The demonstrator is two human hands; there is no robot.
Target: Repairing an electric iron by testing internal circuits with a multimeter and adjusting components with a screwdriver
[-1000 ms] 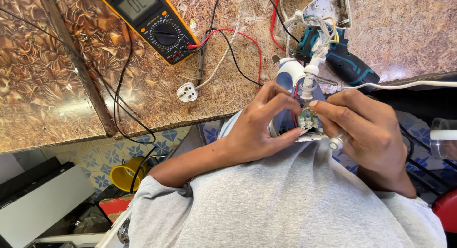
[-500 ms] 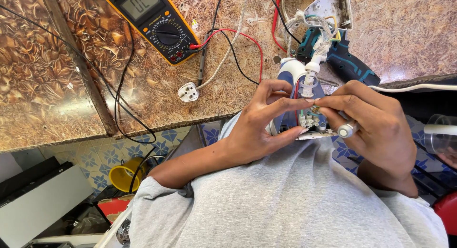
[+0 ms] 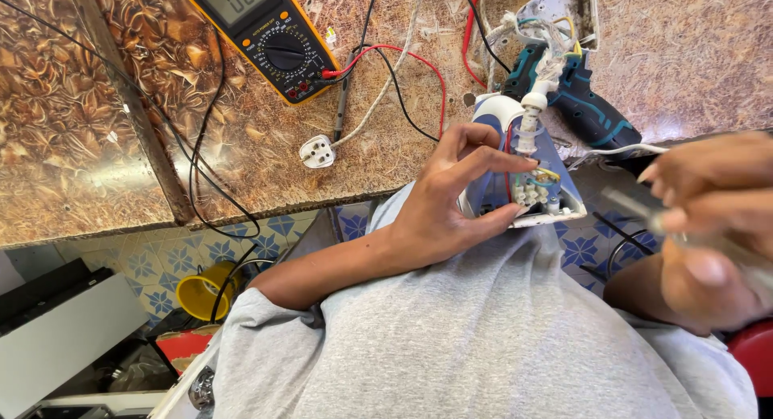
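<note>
The left hand (image 3: 439,206) had its fingers (image 3: 499,161) curled around the open end of a blue and white appliance (image 3: 523,173), thumb below and forefinger above, pinching the part where a white terminal block (image 3: 533,194) with coloured wires showed. That appliance rested against the grey shirt (image 3: 483,338) at the table (image 3: 121,121) edge, its white cord sleeve (image 3: 530,117) pointing toward 12 o'clock. The right hand (image 3: 708,226) was lifted off it, out at 3 o'clock and blurred; its fingers (image 3: 672,165) were drawn together around a thin tool (image 3: 644,214), though the blur hid what kind.

Just beyond the appliance, toward 1 o'clock, a teal cordless driver (image 3: 592,109) lay on the table beside a tangle of white cable. At 10 o'clock from the left hand sat a white plug (image 3: 317,152), and farther the same way a yellow multimeter (image 3: 262,34) with red and black leads (image 3: 403,61) looping across the patterned tabletop. Below the table edge, at 8 o'clock, a yellow cup (image 3: 201,294) stood on the blue-tiled floor.
</note>
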